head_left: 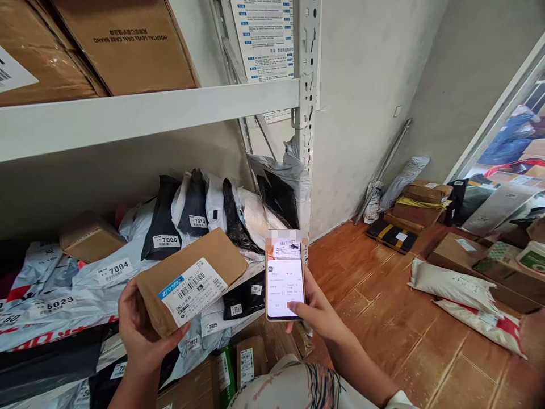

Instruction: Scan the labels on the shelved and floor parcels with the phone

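My left hand [142, 332] grips a brown cardboard box [225, 255] by its near left end, thumb along the bottom edge. A white shipping label [193, 292] with a blue strip and barcodes faces up on it. To the right, my right hand [317, 307] holds a smartphone [284, 284] upright, its thumb resting on the lower part of the lit screen. The screen shows a picture strip at the top and a white form with text below. Box and phone are apart. Behind them, plastic mailer bags [166, 227] with number stickers such as 7006 and 7010 stand on a shelf.
A white metal shelf beam [149, 116] crosses above, with large cartons [131, 45] on it. The perforated post [304, 113] stands just beyond the phone. Parcels [460, 255] and white sacks [453, 287] lie on the wooden floor [361, 318] at right, beside a doorway.
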`<state>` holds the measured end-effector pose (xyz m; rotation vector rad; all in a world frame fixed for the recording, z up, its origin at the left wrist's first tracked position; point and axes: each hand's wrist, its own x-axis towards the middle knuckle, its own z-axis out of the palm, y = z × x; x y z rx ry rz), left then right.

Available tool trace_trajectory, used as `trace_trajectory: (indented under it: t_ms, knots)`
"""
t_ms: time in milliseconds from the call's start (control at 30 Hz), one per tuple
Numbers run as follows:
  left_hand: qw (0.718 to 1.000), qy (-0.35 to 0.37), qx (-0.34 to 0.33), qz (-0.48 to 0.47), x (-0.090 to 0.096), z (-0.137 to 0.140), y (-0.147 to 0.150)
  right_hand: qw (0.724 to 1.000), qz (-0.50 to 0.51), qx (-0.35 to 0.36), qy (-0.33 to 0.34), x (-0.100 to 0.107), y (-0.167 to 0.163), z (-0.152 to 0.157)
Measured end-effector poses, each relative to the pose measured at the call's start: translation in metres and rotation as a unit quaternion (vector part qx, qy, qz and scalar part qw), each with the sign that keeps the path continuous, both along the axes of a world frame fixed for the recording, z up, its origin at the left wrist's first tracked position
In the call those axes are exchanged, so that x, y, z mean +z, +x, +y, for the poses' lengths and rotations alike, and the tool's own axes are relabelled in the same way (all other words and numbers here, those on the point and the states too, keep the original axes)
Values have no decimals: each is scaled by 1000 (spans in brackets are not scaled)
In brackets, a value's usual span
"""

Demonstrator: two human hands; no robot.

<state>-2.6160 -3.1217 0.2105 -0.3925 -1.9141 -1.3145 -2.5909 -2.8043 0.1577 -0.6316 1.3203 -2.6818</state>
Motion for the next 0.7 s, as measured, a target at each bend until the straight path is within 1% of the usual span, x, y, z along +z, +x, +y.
trace_trajectory:
  t_ms: [267, 433, 700]
  knots:
    - [1000, 11, -9, -2, -4, -7, -1, 1000, 1, -1, -4, 0, 2, 0]
    - [1000, 12, -10, 5, -3, -7, 2, 1000, 1, 2, -1, 0, 3, 0]
    - [1000, 2, -5, 0, -4, -7, 3, 1000, -1, 2, 6, 0, 5, 1]
